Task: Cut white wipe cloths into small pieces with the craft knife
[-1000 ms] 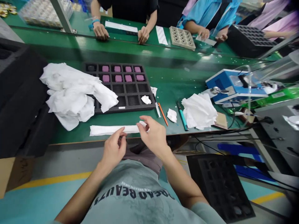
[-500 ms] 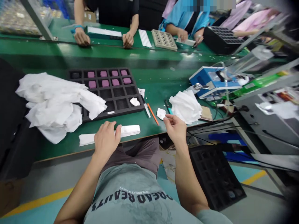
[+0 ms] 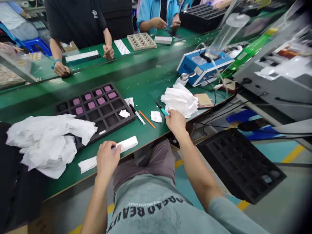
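My left hand [image 3: 106, 158] lies on a long folded white cloth strip [image 3: 126, 144] at the near edge of the green table, fingers curled over the strip. My right hand [image 3: 175, 120] reaches right and closes on the near end of a teal pen-like tool [image 3: 162, 109] beside a pile of white wipes [image 3: 179, 99]. A black foam tray [image 3: 107, 112] behind the strip holds several pink blocks [image 3: 101, 100] in its far pockets and a small white scrap [image 3: 124, 113].
A large heap of white cloth [image 3: 48, 139] lies left. An orange stick [image 3: 147, 119], a syringe-like tool [image 3: 136, 113] and a small wipe [image 3: 156, 116] lie by the tray. A blue machine [image 3: 202, 66] stands far right. Other people work across the belt. A black tray [image 3: 240, 164] lies below right.
My right hand left the cloth strip and moved right to the teal tool. My left hand settled flat on the strip. My head turned, shifting the view.
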